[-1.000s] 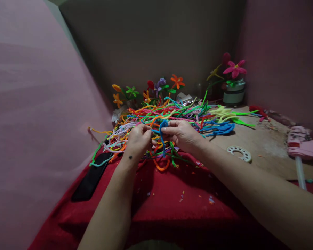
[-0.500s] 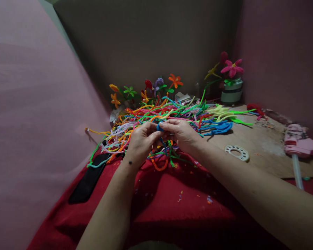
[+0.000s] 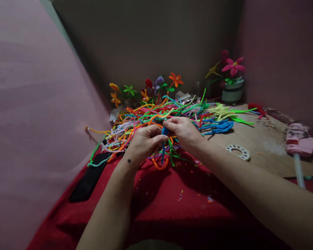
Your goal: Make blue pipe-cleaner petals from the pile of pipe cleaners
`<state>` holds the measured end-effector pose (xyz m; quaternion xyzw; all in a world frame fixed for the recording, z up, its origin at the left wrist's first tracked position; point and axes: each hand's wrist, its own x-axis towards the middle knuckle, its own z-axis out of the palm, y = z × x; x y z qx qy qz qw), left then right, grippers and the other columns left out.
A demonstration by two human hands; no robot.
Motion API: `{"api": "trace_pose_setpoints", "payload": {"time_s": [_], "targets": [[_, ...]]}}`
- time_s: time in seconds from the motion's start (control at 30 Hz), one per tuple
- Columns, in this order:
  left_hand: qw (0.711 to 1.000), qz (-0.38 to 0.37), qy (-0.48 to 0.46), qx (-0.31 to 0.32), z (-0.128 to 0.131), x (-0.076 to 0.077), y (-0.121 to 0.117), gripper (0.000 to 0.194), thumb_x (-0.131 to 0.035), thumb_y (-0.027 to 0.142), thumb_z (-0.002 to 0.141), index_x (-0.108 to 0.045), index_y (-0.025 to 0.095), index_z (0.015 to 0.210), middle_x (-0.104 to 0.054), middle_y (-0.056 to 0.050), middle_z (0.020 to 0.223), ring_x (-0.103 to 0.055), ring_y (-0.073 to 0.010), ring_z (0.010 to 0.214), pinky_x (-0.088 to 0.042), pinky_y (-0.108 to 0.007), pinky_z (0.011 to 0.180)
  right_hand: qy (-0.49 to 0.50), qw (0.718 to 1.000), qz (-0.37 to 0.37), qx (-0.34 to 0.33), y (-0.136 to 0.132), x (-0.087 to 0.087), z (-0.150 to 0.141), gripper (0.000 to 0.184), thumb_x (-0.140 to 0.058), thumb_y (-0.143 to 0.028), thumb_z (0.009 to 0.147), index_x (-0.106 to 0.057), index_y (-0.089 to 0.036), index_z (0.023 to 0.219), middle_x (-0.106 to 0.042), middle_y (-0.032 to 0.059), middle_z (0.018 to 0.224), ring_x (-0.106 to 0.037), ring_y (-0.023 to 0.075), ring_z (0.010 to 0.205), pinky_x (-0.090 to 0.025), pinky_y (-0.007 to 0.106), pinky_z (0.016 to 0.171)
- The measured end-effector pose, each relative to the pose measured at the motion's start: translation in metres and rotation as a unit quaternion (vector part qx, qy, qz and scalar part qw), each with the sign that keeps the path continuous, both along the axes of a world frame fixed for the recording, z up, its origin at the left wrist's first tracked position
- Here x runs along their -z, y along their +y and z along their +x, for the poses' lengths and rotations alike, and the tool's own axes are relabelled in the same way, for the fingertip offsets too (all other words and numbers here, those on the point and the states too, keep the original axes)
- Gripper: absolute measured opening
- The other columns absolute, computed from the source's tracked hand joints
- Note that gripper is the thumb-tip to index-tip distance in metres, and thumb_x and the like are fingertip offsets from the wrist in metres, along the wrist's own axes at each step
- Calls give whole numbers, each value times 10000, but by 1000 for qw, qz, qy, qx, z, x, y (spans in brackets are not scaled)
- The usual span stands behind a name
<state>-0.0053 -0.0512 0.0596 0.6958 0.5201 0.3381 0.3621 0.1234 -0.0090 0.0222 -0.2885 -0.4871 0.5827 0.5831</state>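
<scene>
A blue pipe cleaner [image 3: 163, 149] is pinched between both hands, its bent upper part at the fingertips and one end hanging down. My left hand [image 3: 147, 140] grips it from the left, thumb and forefinger closed. From the right, my right hand [image 3: 182, 130] pinches the upper part; its lower fingers are partly hidden. Just behind and below the hands spreads a tangled heap of coloured pipe cleaners [image 3: 146, 113]. An orange pipe cleaner [image 3: 160, 168] curls on the red cloth beneath the hanging blue end.
A black phone [image 3: 87, 182] lies at the left. Pipe-cleaner flowers [image 3: 175, 80] stand behind the heap, with a potted pink flower [image 3: 233, 66] at back right. A white ring with holes [image 3: 238, 152] and a pink glue gun [image 3: 302, 144] rest on the board [image 3: 271, 159]. Scraps dot the red cloth [image 3: 167, 201].
The blue pipe cleaner has shifted slightly right, and its hanging end now points more straight down. My right hand's fingers have moved a little apart from the left's.
</scene>
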Motion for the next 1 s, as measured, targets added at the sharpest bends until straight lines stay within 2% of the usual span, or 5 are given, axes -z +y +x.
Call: {"api": "trace_pose_setpoints", "payload": {"time_s": [0.37,0.63,0.73,0.87,1.0], "targets": [[1000,6,8,21,-2,1,2,213,-598,284,726,-480,149,611,-405,79,435,-308,-13,357,-220,-138,339,92,993,-56,-40,-1,2,-4,260,-661,-279,670,-503,-150,510,-465,-31,439,-397,70,407,-300,238,448],[998,-22,-53,-3,-4,1,5,229,-622,327,707,-497,154,625,-396,82,404,-308,-24,318,-218,-153,315,65,991,9,-117,0,2,-1,256,-728,-335,611,-584,-124,601,-512,-31,517,-439,59,471,-332,210,470],[998,16,-53,-27,-5,1,6,198,-652,315,678,-538,153,688,-459,66,460,-383,-41,348,-279,-159,330,41,996,5,-81,-3,0,0,236,-739,-297,593,-578,-125,571,-520,-33,503,-449,58,461,-342,204,464],[973,169,-51,-149,-4,5,7,244,-697,266,630,-546,184,803,-477,82,495,-410,-47,368,-319,-159,352,72,994,-75,-23,-1,-3,3,209,-734,-275,598,-579,-135,601,-547,-25,495,-484,76,435,-403,223,464],[976,172,-28,-128,1,11,8,166,-647,311,688,-571,164,688,-482,59,467,-430,-57,368,-331,-170,356,104,988,-111,-20,3,-3,5,160,-703,-225,644,-571,-135,633,-563,-16,506,-534,98,442,-450,232,454]]}}
